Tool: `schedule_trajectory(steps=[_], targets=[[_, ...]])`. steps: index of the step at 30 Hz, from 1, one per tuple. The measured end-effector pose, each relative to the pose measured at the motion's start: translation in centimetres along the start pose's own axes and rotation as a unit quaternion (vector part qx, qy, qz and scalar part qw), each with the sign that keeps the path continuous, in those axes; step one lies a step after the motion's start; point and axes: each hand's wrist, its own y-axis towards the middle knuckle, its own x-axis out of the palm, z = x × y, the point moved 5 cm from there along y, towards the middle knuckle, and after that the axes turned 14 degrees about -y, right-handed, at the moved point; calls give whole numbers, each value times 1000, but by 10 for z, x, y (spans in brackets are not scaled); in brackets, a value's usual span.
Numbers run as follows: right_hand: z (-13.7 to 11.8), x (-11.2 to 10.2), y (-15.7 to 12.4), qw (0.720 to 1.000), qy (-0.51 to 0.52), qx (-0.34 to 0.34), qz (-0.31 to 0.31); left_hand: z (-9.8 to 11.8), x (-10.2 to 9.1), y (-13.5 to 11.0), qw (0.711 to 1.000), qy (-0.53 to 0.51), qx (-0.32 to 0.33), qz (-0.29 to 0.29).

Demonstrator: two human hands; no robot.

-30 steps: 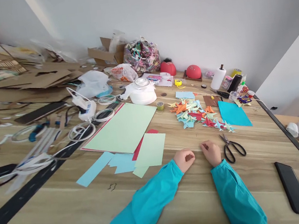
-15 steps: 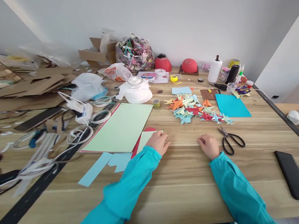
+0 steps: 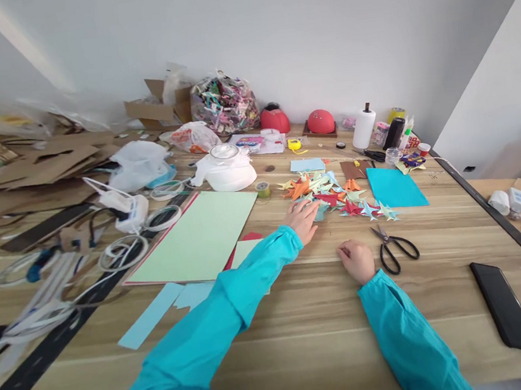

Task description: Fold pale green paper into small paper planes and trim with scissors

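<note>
My left hand (image 3: pixel 303 221) is stretched far forward in a teal sleeve, fingers extended and flat, with the fingertips at the near edge of a heap of small folded paper shapes (image 3: pixel 334 193) in orange, green, red and blue. It holds nothing. My right hand (image 3: pixel 357 260) rests on the wooden table (image 3: pixel 316 322) with fingers curled into a loose fist, just left of black scissors (image 3: pixel 395 247). Under my left forearm lie a small pale green sheet (image 3: pixel 244 252) and a red sheet (image 3: pixel 247 238).
A large pale green sheet (image 3: pixel 196 235) lies left of centre, light blue offcuts (image 3: pixel 160 307) nearer me. A teal sheet (image 3: pixel 394 187) sits beyond the scissors, a black phone (image 3: pixel 506 306) at right. White kettle (image 3: pixel 225 167), tape rolls, cables and cardboard crowd the left and back.
My left hand went from a fist beside the right hand, over to the small green sheet, then forward to the heap of folded shapes, opening flat. The right hand stayed put.
</note>
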Motion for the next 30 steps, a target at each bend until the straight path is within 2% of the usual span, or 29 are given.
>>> schedule_trajectory(steps=[4,6,8,11,14,18,23,26,28,30], targets=[[0,0,0,1000,-8,12,0,-18,-15,-4,999,17,47,21],[0,1,0,1000,-12,15,0,-34,-13,-4,998,29,54,-3],[0,1,0,1000,-13,14,-1,-51,-5,-5,996,40,57,-55],[0,0,0,1000,-9,10,1,-78,4,-9,994,57,-5,-97],[-1,-1,1,1000,-10,9,0,-91,0,-16,996,47,-43,-61],[-1,-1,1,1000,-16,10,2,-87,-4,-25,998,10,-51,-36],[0,-2,1,1000,-12,10,-2,-74,0,-40,993,-65,-71,-64],[1,-3,1,1000,-6,7,-3,-66,1,-68,984,-70,-110,-122],[1,-3,1,1000,-2,7,0,-57,0,-96,968,-39,-171,-177],[1,-2,1,1000,-3,5,3,-39,-4,-121,958,-22,-203,-199]])
